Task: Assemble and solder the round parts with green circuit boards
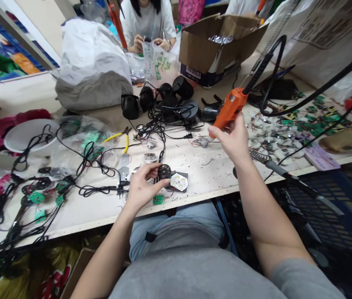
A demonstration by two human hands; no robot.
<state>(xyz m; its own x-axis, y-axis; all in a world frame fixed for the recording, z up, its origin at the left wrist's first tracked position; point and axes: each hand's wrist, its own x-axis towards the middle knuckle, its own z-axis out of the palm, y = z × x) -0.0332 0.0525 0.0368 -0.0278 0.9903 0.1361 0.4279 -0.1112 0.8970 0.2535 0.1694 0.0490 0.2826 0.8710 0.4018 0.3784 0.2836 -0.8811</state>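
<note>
My left hand (144, 182) pinches a small round black part (164, 171) between thumb and fingers, low over the workbench. Just right of it lies a white LED plate (179, 182) with several yellowish lamps, on a dark flat piece. A green circuit board (158, 200) sits near the front edge, with a red wire running toward the LED plate. My right hand (233, 135) is wrapped round an orange electric screwdriver (230, 109), its lower end tilted down to the left and a cable leaving its top. A small silvery part (203, 142) with wires lies below the screwdriver.
Black lamp housings (166, 99) with tangled cables stand mid-bench. Yellow-handled pliers (126, 139) lie to their left. A soldering iron (300, 182) hangs over the front edge at right, beside a heap of white parts (271, 141). Behind are a cardboard box (194, 54) and a person's hands (151, 43).
</note>
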